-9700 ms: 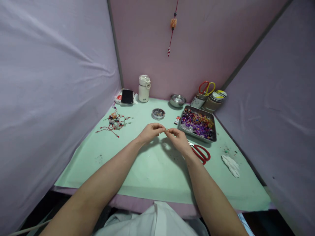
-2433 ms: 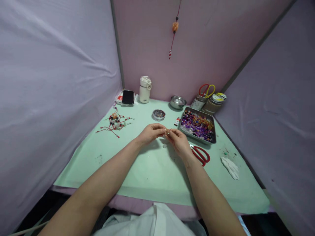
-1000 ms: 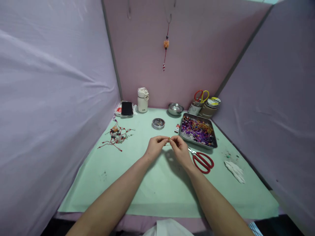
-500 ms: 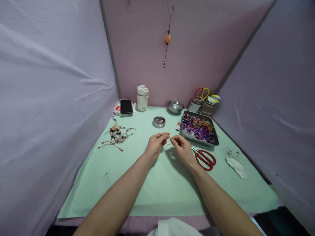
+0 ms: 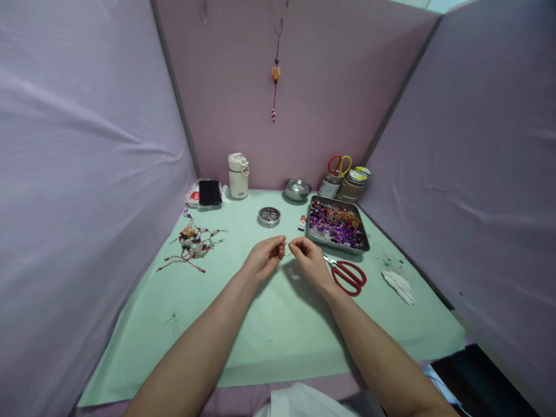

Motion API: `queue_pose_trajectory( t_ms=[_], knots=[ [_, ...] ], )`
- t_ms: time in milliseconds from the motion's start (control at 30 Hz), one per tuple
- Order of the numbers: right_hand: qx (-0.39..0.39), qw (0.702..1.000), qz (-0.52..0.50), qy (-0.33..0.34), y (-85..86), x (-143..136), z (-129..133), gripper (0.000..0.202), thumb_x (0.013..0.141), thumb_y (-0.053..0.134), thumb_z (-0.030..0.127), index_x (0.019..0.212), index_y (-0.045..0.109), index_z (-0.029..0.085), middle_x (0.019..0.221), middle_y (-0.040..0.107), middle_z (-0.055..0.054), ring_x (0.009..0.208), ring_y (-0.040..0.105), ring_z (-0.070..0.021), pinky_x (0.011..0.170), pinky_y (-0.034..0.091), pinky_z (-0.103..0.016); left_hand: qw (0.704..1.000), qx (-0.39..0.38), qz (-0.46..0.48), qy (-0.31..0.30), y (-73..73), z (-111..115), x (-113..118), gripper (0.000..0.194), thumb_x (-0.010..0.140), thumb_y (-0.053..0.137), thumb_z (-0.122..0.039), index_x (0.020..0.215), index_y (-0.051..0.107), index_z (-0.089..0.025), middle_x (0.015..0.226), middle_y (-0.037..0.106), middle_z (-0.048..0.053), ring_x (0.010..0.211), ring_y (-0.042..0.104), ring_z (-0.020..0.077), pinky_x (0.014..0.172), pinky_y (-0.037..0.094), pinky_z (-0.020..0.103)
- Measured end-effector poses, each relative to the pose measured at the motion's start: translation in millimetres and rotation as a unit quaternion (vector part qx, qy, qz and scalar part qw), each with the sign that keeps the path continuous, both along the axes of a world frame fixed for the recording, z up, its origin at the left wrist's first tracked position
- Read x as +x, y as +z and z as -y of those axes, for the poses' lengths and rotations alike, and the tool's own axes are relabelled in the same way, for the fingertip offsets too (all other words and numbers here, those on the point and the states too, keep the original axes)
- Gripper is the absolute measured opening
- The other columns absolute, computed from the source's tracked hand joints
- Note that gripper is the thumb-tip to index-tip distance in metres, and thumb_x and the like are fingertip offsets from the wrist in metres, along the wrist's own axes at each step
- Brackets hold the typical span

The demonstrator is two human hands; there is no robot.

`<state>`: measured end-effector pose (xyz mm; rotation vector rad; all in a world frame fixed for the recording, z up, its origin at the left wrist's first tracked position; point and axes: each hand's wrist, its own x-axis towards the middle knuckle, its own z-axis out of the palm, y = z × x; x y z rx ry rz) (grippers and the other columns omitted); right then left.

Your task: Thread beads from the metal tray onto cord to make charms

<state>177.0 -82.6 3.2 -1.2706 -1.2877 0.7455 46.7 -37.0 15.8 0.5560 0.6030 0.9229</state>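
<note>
Above the middle of the table, my left hand (image 5: 266, 258) is closed, its thumb and fingertips pinched together. My right hand (image 5: 307, 259) faces it with thumb and forefinger pinched too. A thin, pale cord (image 5: 288, 253) runs across the small gap between both sets of fingertips. Whether a bead sits in the left fingers is too small to tell. Just right of my right hand lie red-handled scissors (image 5: 348, 278), blades pointing toward its wrist. Beyond it stands a metal tray (image 5: 368, 246) full of purple, dark and clear beads (image 5: 334, 223) and yellow cord.
A round box of small pieces (image 5: 269, 216), a lighter (image 5: 302, 222) and a steel bowl (image 5: 297, 189) stand beyond my hands. Beaded red strings (image 5: 194, 243) lie left; a white glove (image 5: 398, 286) right. Behind are a bottle (image 5: 238, 176), phone (image 5: 209, 193) and jars (image 5: 354, 184). A charm (image 5: 275, 73) hangs behind.
The view has swung slightly right, so everything sits further left. My left fingers have curled and turned; an orange bit seen at their tips before is now hard to make out.
</note>
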Motion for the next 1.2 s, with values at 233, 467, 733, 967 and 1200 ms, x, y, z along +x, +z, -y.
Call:
queue_pose_trajectory(
  t_ms=[233, 467, 733, 967, 1200],
  knots=[
    [-0.010, 1.000, -0.004, 0.004, 1.2, -1.0, -0.1, 0.021, 0.079, 0.057, 0.039, 0.079, 0.058, 0.018, 0.070, 0.056, 0.000, 0.064, 0.047, -0.0133, 0.062, 0.039, -0.026, 0.998, 0.035, -0.044, -0.006, -1.9, 0.9, -1.9, 0.027, 0.057, 0.081, -0.024, 0.076, 0.065, -0.012, 0.070, 0.056, 0.000, 0.062, 0.049, 0.0046, 0.056, 0.039, 0.015],
    [-0.005, 1.000, -0.020, -0.003, 5.5, 1.3, 2.0, 0.025, 0.083, 0.051, 0.040, 0.095, 0.059, 0.020, 0.073, 0.056, 0.000, 0.066, 0.048, -0.0142, 0.063, 0.040, -0.027, 0.992, 0.067, -0.104, -0.011, -3.6, 3.3, -1.2, 0.034, 0.052, 0.083, -0.032, 0.076, 0.066, -0.016, 0.075, 0.056, 0.001, 0.068, 0.049, 0.0070, 0.057, 0.037, 0.018],
    [0.008, 1.000, -0.006, -0.005, 7.7, 1.8, 2.4, 0.027, 0.082, 0.053, 0.041, 0.095, 0.064, 0.020, 0.088, 0.063, -0.004, 0.080, 0.056, -0.0176, 0.073, 0.044, -0.030, 0.983, 0.104, -0.151, -0.022, -5.0, 2.7, -0.6, 0.030, 0.054, 0.081, -0.034, 0.074, 0.068, -0.017, 0.075, 0.059, 0.001, 0.068, 0.049, 0.0077, 0.060, 0.037, 0.020],
    [0.020, 1.000, -0.014, -0.007, 4.9, 2.8, 0.6, 0.020, 0.079, 0.058, 0.040, 0.079, 0.057, 0.019, 0.071, 0.056, 0.000, 0.065, 0.050, -0.0140, 0.062, 0.040, -0.027, 0.971, 0.139, -0.194, 0.002, -5.0, 5.4, 1.6, 0.028, 0.056, 0.079, -0.035, 0.074, 0.069, -0.016, 0.075, 0.064, 0.004, 0.073, 0.055, 0.0126, 0.069, 0.039, 0.025],
    [0.024, 1.000, -0.011, -0.011, 5.2, 4.9, 0.9, 0.022, 0.080, 0.056, 0.041, 0.079, 0.056, 0.020, 0.073, 0.055, 0.000, 0.067, 0.048, -0.0144, 0.064, 0.040, -0.027, 0.961, 0.162, -0.221, 0.029, -0.8, 7.5, 1.5, 0.026, 0.059, 0.077, -0.034, 0.075, 0.070, -0.015, 0.078, 0.067, 0.006, 0.074, 0.057, 0.0136, 0.073, 0.040, 0.027]
  ],
)
